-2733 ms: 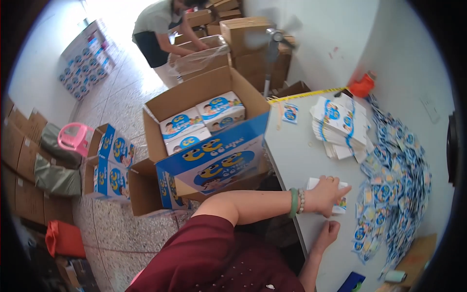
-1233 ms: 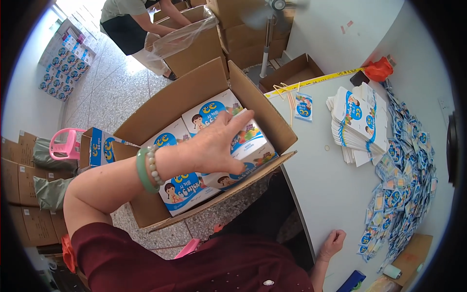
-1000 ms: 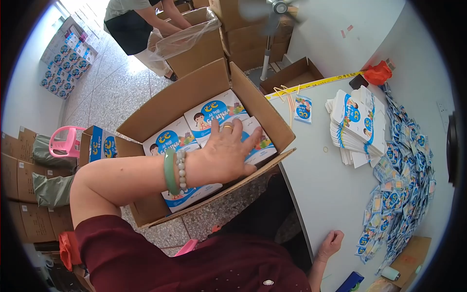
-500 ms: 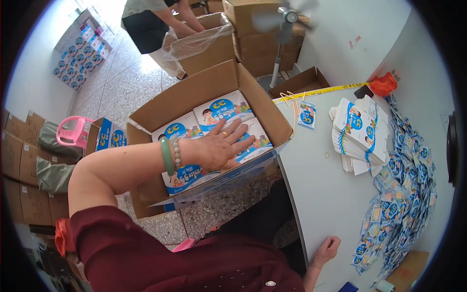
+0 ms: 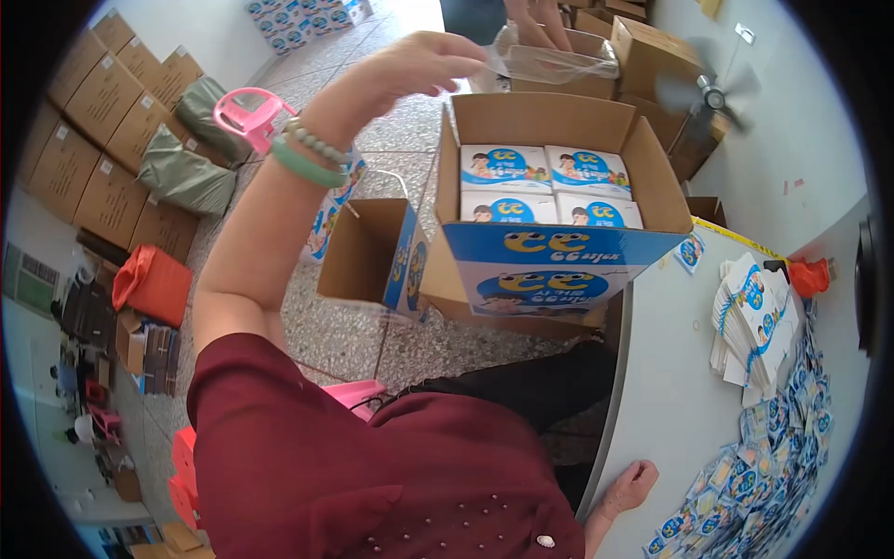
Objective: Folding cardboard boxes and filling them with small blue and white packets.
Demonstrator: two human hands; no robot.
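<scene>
My left hand [image 5: 410,73] is raised over the floor, fingers stretched and nothing in them. A green bangle [image 5: 305,168] and a beaded bracelet circle that wrist. To its right stands an open cardboard carton [image 5: 563,244] with blue printed sides. Inside, white-and-blue printed boxes [image 5: 508,168] lie in two rows. My right hand [image 5: 633,484] rests loosely curled on the white table [image 5: 656,373], close to its edge, with nothing visible in it. Beyond it are a stack of flat printed cartons [image 5: 752,317] and a heap of small blue sachets [image 5: 759,466].
An empty printed carton [image 5: 368,252] stands left of the full one. Farther back, another person's hands [image 5: 540,26] reach into a plastic-lined box [image 5: 568,70]. A fan [image 5: 712,98] stands at the right. A pink plastic chair [image 5: 251,119] and stacked brown cartons [image 5: 102,177] are at the left.
My left hand has lifted off the boxes in the carton and moved up and left. The view has turned left, so the carton now appears farther right. My right hand stays curled on the table.
</scene>
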